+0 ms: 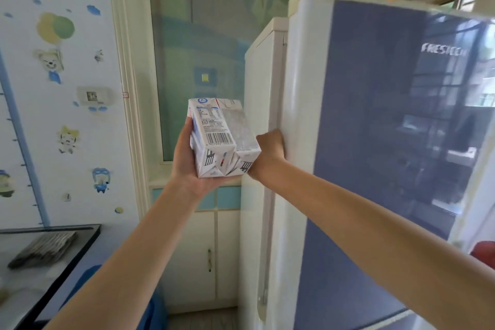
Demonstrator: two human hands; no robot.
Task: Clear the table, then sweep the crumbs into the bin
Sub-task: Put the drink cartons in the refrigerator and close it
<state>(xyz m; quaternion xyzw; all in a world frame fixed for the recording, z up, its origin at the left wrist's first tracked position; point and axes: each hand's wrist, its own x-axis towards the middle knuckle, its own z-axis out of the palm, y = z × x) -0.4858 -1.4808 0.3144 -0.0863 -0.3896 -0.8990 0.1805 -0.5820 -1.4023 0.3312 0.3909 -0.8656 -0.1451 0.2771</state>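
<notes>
I take the fridge door (375, 142) as my landmark: blue-fronted with a white rounded edge, swung partly open, its glossy face carrying a blurred brand name and a reflection of a window. My right hand (270, 151) is at that white edge, fingers curled round it and out of sight behind it, so I read it as gripping the door. Just left of the door, level with that hand, my left hand (187, 163) cradles two small milk cartons (222, 139) side by side, palm under their bases, thumb up the left face of the nearer one. The cartons are white with blue print and a barcode, tilted slightly away from me, and the right one touches my right wrist. Behind the door edge stands the white fridge body (263, 88). Further left of it is a frosted glass panel (201, 48) above a low white cabinet (203, 257) with a metal handle. Far left and below the door, a dark-rimmed desk (88, 238) carries a grey folded cloth (42, 249). The wall (61, 88) above it has cartoon stickers and a socket.
</notes>
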